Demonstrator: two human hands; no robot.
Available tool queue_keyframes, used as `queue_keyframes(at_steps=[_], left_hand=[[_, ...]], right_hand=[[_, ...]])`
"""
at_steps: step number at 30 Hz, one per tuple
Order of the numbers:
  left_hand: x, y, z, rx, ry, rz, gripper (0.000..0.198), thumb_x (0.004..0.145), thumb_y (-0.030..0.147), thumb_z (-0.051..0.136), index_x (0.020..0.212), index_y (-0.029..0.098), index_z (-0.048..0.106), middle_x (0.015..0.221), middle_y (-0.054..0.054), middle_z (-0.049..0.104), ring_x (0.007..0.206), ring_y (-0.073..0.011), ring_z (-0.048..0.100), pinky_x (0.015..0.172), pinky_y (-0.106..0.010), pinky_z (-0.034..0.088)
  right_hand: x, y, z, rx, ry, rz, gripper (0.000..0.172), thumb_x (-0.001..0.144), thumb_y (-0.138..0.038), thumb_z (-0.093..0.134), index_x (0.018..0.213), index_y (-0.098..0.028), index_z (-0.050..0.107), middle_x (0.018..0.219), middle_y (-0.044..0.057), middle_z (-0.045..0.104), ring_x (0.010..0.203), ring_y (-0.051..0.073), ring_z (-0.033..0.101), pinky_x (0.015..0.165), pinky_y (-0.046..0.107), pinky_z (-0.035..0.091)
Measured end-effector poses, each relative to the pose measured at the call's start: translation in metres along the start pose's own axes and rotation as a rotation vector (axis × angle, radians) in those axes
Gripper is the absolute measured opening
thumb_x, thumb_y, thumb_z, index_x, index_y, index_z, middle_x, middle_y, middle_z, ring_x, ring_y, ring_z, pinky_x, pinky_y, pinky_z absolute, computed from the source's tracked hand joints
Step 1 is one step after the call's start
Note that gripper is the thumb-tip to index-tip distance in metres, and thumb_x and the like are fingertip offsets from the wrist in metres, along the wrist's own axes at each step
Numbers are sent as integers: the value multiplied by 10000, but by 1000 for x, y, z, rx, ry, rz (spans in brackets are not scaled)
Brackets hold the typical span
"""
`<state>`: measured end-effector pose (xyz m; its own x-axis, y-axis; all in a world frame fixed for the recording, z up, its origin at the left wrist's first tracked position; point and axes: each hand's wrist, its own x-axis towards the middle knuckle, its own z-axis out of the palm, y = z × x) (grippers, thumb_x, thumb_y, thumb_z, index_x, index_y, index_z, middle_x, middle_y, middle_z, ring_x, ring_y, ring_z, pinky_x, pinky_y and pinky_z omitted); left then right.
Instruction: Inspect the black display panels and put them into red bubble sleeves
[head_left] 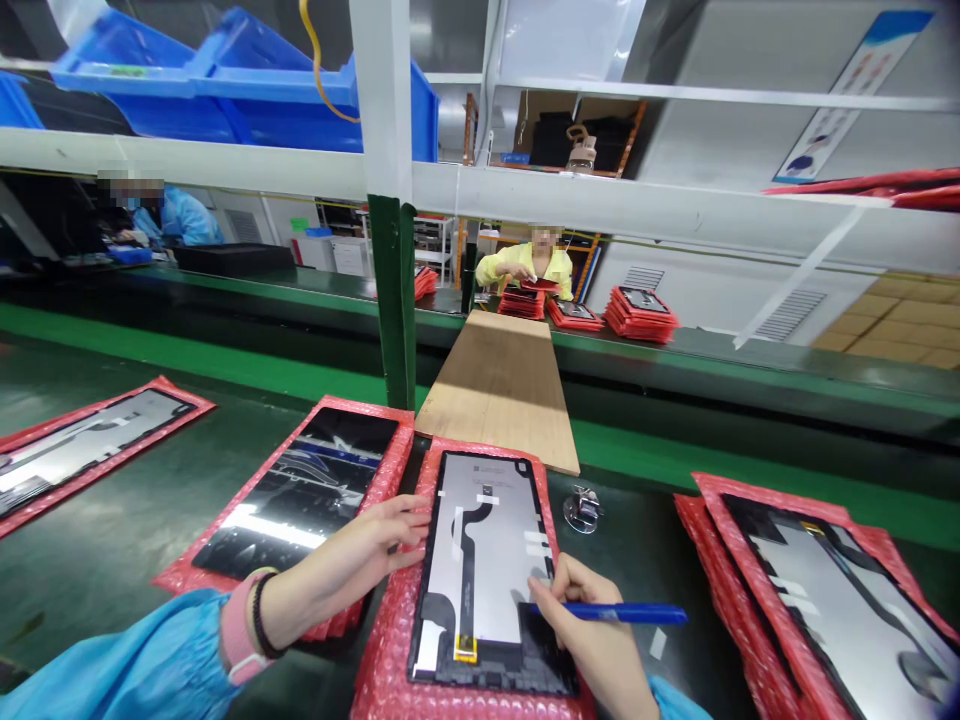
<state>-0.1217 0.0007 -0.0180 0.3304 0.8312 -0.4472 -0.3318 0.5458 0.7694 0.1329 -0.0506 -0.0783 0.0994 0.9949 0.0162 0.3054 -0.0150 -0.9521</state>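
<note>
A tablet-sized display panel (499, 560), its silver back facing up, lies on red bubble wrap (390, 640) straight in front of me. It carries a dark flex cable, white tape strips and black edging. My left hand (367, 545) rests at the panel's left edge, fingers stretched out and slightly apart, gripping nothing. Over the lower right of the panel, my right hand (592, 625) pinches a blue pen (637, 613), which points out to the right. The pen's writing end is hidden by my fingers. Left of my work lies another panel (300, 490), glossy black face up, on bubble wrap.
To the right, more panels (847, 600) are stacked in red bubble wrap. Another panel (97, 440) lies far left. A small metal object (583, 508) stands near a wooden board (499, 385) bridging to the opposite bench. Across it, a person in yellow (532, 265) handles wrapped panels.
</note>
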Motion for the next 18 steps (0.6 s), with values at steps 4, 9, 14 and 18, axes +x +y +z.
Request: queue_keyframes(at_steps=[4, 9, 14, 18], left_hand=[[1, 0, -2, -20, 4, -5, 369, 653, 14, 626, 997, 146, 626, 964, -72, 671, 1097, -238, 583, 996, -393, 417], [2, -1, -2, -41, 21, -15, 368, 673, 2, 628, 1011, 145, 604, 922, -62, 662, 1047, -227, 602, 977, -386, 437], [3, 1, -2, -54, 66, -12, 347, 711, 27, 617, 1038, 137, 582, 978, -94, 679, 942, -203, 643, 880, -369, 490], [10, 3, 2, -29, 86, 30, 301, 740, 81, 642, 1023, 167, 590, 971, -61, 695, 813, -146, 653, 739, -296, 508]], right_hand=[[2, 0, 3, -35, -10, -9, 412, 769, -440, 617, 539, -241, 340, 441, -74, 361, 410, 98, 341, 450, 252, 234], [1, -3, 2, -52, -9, -19, 399, 741, -361, 640, 520, -237, 332, 450, -74, 344, 425, 98, 331, 465, 257, 226], [3, -4, 0, 48, -18, 13, 436, 739, -452, 654, 523, -240, 339, 427, -82, 346, 405, 88, 310, 453, 252, 207], [8, -2, -3, 175, -70, 61, 490, 728, -591, 647, 551, -244, 350, 356, -95, 352, 351, 71, 258, 437, 247, 163]])
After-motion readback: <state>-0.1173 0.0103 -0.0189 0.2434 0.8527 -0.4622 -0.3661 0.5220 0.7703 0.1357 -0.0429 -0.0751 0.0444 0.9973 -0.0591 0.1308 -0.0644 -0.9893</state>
